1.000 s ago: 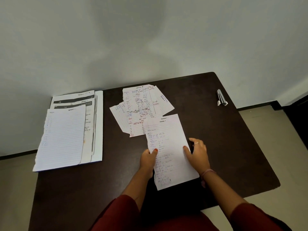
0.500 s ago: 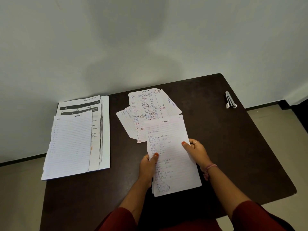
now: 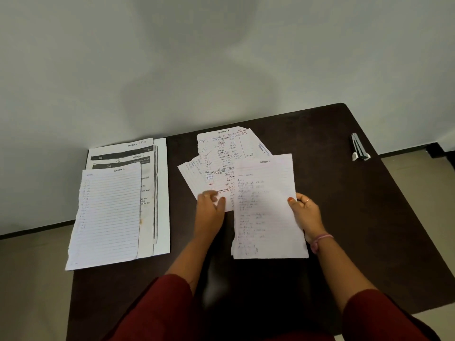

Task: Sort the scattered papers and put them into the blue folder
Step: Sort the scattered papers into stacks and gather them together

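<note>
Head view: my right hand (image 3: 306,212) pinches the right edge of a lined sheet (image 3: 267,207), thumb on top, holding it over the worktop (image 3: 357,217) near me. My left hand (image 3: 209,210) rests on the near edge of the loose pile (image 3: 221,166) just left of that sheet; motion blur hides whether its fingers grip a page. I count at least three overlapping pages in that pile. Well to the left lies one sorted stack (image 3: 118,203), several sheets deep. One small clip-like object (image 3: 358,150) sits at the far right edge. I can't make out a blue folder.
</note>
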